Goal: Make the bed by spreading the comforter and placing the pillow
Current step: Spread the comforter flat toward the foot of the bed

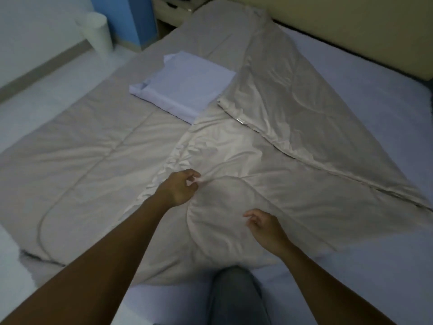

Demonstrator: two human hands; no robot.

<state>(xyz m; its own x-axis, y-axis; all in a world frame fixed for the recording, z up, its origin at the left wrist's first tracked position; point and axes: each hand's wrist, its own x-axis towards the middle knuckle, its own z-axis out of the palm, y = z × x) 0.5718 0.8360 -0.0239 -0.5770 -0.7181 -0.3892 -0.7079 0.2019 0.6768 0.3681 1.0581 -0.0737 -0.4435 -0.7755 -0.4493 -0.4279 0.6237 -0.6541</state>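
Pinching the half-folded comforter mid-bed with the left hand, right hand loosely curled and empty beside it, a hard tug could drag off the pillow lying on it.

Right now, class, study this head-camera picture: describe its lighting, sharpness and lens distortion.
Head view: dim, flat, bluish light, no hard shadows or glare; brightest on the beige quilted comforter near the left hand; soft throughout, the right hand slightly smeared; wide-angle bending tilts the white cylindrical bin and slants the cream headboard.
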